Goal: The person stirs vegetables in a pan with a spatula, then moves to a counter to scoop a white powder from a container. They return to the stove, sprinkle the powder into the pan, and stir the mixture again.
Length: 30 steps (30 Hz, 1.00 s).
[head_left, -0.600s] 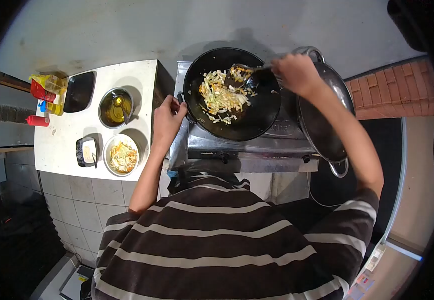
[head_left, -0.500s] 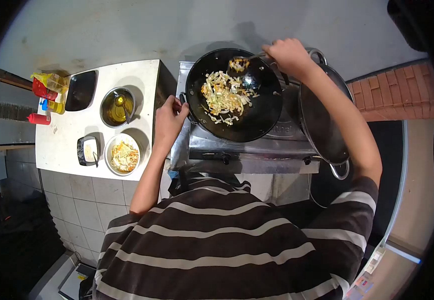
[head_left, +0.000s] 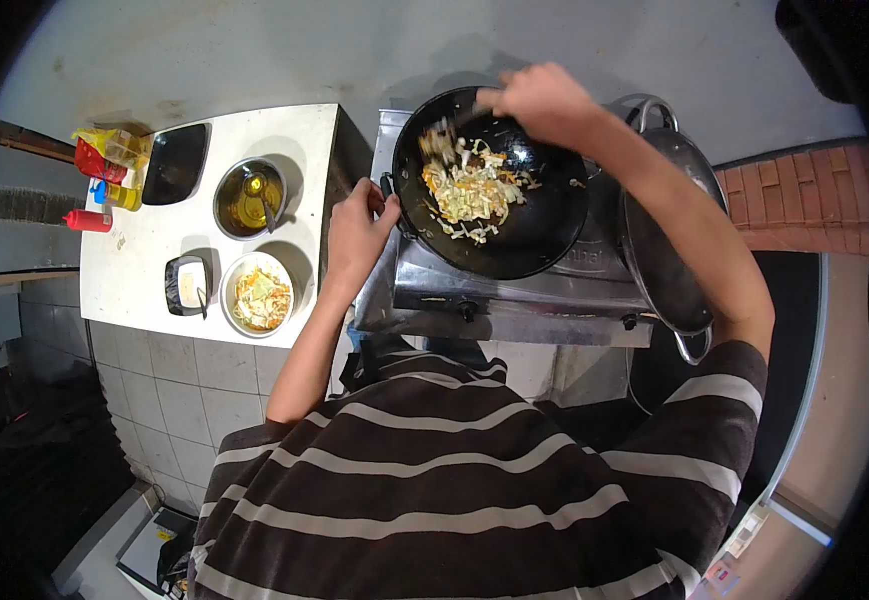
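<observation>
A black wok (head_left: 546,215) sits on the steel gas stove (head_left: 544,290), holding shredded cabbage and carrot (head_left: 479,195) heaped left of its middle. My left hand (head_left: 359,235) is closed on the wok's side handle (head_left: 387,188). Over the wok's far rim, my right hand (head_left: 546,105) grips a cooking spoon (head_left: 442,143). The spoon's head is smeared by motion at the upper left of the vegetables, with some food on it.
Right of the wok stands a large dark pan (head_left: 659,230) with metal loop handles. The white table (head_left: 144,265) at left bears a steel bowl of oil (head_left: 237,232), a bowl of shredded vegetables (head_left: 262,298), a small black dish (head_left: 188,285), a black tray (head_left: 176,165) and a red bottle (head_left: 88,220).
My right hand has swung left with the cooking spoon, whose head went from the wok's far side to its upper left. My left hand stays on the handle; the view has shifted slightly.
</observation>
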### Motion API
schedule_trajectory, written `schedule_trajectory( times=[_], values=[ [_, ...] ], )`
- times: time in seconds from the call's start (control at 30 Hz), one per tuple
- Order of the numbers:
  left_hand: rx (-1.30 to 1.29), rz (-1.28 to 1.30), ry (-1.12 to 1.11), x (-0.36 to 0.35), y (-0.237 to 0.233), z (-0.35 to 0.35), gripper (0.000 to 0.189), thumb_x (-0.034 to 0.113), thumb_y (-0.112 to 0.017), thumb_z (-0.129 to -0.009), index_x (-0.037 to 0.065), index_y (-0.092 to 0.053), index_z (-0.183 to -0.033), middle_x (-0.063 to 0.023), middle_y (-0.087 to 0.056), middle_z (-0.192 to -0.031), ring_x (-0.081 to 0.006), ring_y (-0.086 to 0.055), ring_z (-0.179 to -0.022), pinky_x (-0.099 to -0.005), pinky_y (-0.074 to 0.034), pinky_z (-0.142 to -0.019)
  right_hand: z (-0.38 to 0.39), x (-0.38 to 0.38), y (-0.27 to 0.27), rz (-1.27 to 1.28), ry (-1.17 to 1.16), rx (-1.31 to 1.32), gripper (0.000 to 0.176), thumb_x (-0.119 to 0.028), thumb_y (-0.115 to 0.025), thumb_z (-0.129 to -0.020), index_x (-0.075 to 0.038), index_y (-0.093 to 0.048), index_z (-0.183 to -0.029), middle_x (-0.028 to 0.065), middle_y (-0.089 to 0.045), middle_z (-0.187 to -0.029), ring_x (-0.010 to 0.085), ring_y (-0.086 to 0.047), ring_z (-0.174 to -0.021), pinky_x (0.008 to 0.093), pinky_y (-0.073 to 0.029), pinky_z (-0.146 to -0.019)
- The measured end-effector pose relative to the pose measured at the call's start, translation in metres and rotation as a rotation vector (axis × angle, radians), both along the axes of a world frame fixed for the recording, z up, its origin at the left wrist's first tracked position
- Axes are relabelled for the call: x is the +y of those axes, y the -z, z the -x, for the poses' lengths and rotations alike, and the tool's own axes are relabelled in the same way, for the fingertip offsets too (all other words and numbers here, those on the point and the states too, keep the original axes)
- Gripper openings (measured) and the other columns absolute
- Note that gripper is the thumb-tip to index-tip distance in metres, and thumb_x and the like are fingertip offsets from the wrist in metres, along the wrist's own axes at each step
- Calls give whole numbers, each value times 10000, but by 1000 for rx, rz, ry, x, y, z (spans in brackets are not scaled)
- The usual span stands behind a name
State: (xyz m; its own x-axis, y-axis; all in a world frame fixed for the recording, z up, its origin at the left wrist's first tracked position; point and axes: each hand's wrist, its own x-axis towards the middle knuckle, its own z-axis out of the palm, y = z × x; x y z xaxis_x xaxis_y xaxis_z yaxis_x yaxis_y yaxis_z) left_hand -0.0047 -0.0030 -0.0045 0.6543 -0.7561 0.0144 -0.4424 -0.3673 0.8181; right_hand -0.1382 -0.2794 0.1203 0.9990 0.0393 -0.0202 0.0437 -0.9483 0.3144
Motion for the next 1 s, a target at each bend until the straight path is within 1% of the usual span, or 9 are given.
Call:
schedule_trajectory(
  times=[0.1, 0.17, 0.33, 0.4, 0.6, 0.83, 0.9, 0.93, 1.0],
  values=[
    [29, 22, 5, 2, 4, -1, 239, 187, -706, -925, -27, -603, -896, -134, -660, -683, -173, -601, -590, -337, -485, -602, 13, 18, 0, 17, -59, 59, 211, -143, -638, -905, -178, -650, -1113, 84, -662, -902, 314, -702, -778, 434, -522, -654],
    [26, 21, -1, 1, 3, 0, 238, 186, -705, -927, -27, -603, -896, -134, -662, -685, -176, -604, -592, -336, -485, -603, 20, 18, -19, 14, -52, 38, 280, -119, -636, -881, -194, -720, -1137, 87, -656, -789, 283, -708, -763, 426, -531, -640],
    [9, 32, 12, 1, -1, 0, 239, 183, -700, -930, -33, -602, -897, -138, -664, -689, -187, -616, -599, -335, -487, -609, 1, 5, -38, 20, 88, -64, 258, -100, -640, -875, -179, -705, -1112, 107, -699, -867, 305, -710, -789, 433, -537, -671],
    [54, 6, 10, 2, -2, 0, 269, 234, -700, -909, -11, -594, -872, -180, -684, -734, -386, -676, -684, -452, -506, -648, -2, 5, -19, 27, 63, -110, 266, -88, -631, -874, -177, -694, -1116, 105, -700, -873, 302, -711, -791, 433, -536, -674],
    [46, -1, 11, 2, -5, 0, 270, 235, -699, -909, -12, -594, -883, -182, -687, -740, -385, -678, -686, -446, -508, -649, 29, 23, -4, 31, 11, -2, 269, -72, -631, -860, -177, -676, -1104, 72, -666, -828, 259, -707, -792, 398, -499, -629],
    [36, -21, 6, 3, -7, 1, 273, 242, -698, -912, -11, -596, -890, -174, -691, -741, -382, -686, -701, -445, -514, -655, 61, -8, -52, 13, 211, 54, 138, -127, -686, -838, -81, -725, -962, 170, -686, -790, 359, -702, -758, 464, -552, -664],
    [35, 11, 6, 3, -5, 2, 247, 187, -695, -933, -36, -596, -899, -146, -651, -685, -190, -590, -591, -341, -479, -613, 64, -7, -52, 46, 282, 122, 125, -136, -697, -825, -61, -741, -914, 187, -695, -783, 375, -708, -780, 474, -563, -687],
    [35, 12, 5, 3, -4, 2, 247, 187, -695, -933, -36, -596, -899, -146, -651, -685, -190, -590, -591, -341, -479, -613, 66, -2, -49, 63, 382, 202, 105, -108, -699, -800, -56, -746, -878, 171, -705, -821, 371, -714, -833, 462, -573, -718],
    [41, 28, 11, 3, -3, 1, 263, 235, -699, -909, -3, -589, -884, -174, -692, -739, -367, -684, -687, -438, -514, -645, 69, 6, -39, 80, 479, 277, 88, -81, -702, -776, -51, -751, -842, 155, -715, -860, 367, -720, -886, 450, -583, -748]
  ],
)
